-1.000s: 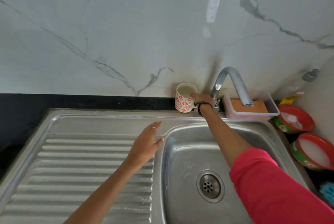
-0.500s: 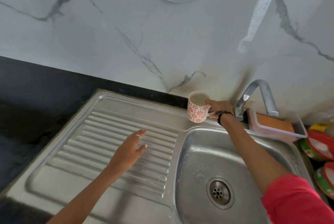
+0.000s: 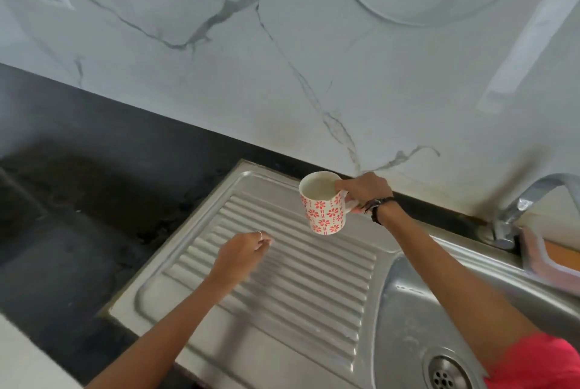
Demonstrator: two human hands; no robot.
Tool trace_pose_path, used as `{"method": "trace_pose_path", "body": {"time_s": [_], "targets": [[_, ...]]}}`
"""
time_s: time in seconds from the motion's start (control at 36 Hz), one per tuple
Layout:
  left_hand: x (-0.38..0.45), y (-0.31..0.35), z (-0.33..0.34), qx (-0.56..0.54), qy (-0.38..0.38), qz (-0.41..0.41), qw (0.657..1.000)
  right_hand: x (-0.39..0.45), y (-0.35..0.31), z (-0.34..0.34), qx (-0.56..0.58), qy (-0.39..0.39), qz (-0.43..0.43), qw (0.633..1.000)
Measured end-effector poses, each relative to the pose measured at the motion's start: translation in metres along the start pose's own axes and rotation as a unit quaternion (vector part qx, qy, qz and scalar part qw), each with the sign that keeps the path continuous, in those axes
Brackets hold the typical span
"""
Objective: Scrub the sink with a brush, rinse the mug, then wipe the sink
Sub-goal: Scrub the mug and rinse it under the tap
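Now that the mug (image 3: 323, 204) has left the ledge by the tap (image 3: 530, 200), right hand (image 3: 365, 191) gripping its handle above the drainboard (image 3: 282, 288) | left hand (image 3: 243, 252) loosely curled, empty | rinse seemingly over, wiping likely next

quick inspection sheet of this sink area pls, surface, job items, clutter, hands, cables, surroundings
surface: steel sink unit set in a dark counter; ribbed drainboard on one side, basin with drain on the other.
job's things: floral mug upright, lifted above the drainboard; no brush or cloth in view.
clutter: clear tray beside the tap, something orange inside.
grippers: right hand has its grip on the mug's handle; left hand hangs over the drainboard, fingers loosely curled, holding nothing.
cables: nothing seen.
surroundings: marble-look wall behind; tap at the back, no water seen running.
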State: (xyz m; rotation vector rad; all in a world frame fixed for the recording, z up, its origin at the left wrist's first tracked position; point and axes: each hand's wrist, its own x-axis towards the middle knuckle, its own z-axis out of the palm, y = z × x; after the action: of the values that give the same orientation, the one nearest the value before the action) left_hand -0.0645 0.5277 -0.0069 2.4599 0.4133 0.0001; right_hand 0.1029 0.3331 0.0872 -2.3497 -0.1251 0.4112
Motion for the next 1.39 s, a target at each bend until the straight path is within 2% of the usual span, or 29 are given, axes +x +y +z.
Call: {"method": "trace_pose_path", "body": {"time_s": [0.25,0.44,0.67,0.81,0.92,1.03,1.11,1.25,1.31,1.39], "targets": [[0.087,-0.069,-0.040,-0.016,-0.020,0.035,0.999,0.042,-0.065,0.054,-0.120,-0.010,-0.038,0.992],[0.148,-0.102,-0.055,-0.008,-0.022,0.057,0.998,0.070,-0.094,0.093,-0.154,-0.016,-0.012,0.988],[0.217,-0.118,-0.051,0.089,-0.048,0.100,0.990,0.097,-0.128,0.115,-0.195,-0.004,-0.014,0.981],[0.239,-0.124,-0.048,0.151,-0.037,0.163,0.974,0.114,-0.148,0.127,-0.242,-0.011,-0.019,0.970],[0.234,-0.128,-0.044,0.222,-0.024,0.199,0.954,0.121,-0.150,0.131,-0.259,-0.014,-0.013,0.966],[0.209,-0.131,-0.040,0.238,-0.030,0.169,0.956,0.118,-0.147,0.132,-0.275,-0.022,-0.017,0.961],[0.183,-0.135,-0.039,0.227,-0.047,0.146,0.962,0.113,-0.142,0.130,-0.279,-0.029,-0.021,0.960],[0.142,-0.134,-0.045,0.125,-0.037,0.123,0.984,0.106,-0.140,0.125,-0.285,-0.029,-0.029,0.958],[0.133,-0.138,-0.041,0.132,-0.046,0.152,0.978,0.100,-0.143,0.124,-0.292,-0.031,-0.035,0.955],[0.130,-0.147,-0.039,0.178,-0.070,0.153,0.969,0.090,-0.152,0.128,-0.319,-0.035,-0.061,0.945]]}}
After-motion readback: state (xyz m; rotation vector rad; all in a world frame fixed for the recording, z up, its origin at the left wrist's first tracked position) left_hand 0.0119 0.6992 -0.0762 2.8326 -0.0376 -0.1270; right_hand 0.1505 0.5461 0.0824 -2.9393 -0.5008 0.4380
